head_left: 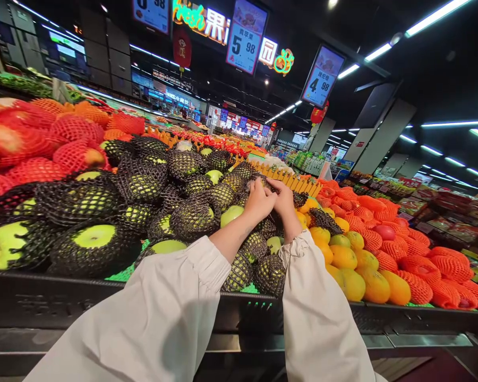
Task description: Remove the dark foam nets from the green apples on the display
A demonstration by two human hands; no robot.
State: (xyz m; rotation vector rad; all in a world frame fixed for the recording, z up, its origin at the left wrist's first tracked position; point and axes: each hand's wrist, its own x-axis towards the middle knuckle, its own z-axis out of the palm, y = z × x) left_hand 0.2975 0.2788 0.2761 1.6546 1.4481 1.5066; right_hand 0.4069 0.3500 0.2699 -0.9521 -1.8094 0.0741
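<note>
My left hand (259, 201) and my right hand (283, 200) meet above the back of a pile of green apples (231, 216). The fingers of both hands are pinched together, thumbs and fingertips close to each other. What they hold is mostly hidden; a bit of pale, clear-looking material shows near the left fingertips. Most apples around and below the hands sit in black foam nets (193, 216); some skins are partly bare. A loose black net (325, 220) lies on the orange fruit right of my right hand.
Yellow-orange fruit (344, 257) borders the apples on the right, then fruit in red nets (416, 260). Red-netted fruit (77, 132) is heaped at the left. A black shelf edge (103, 297) runs along the front. An orange fence-like divider (289, 178) stands behind. Price screens (247, 37) hang overhead.
</note>
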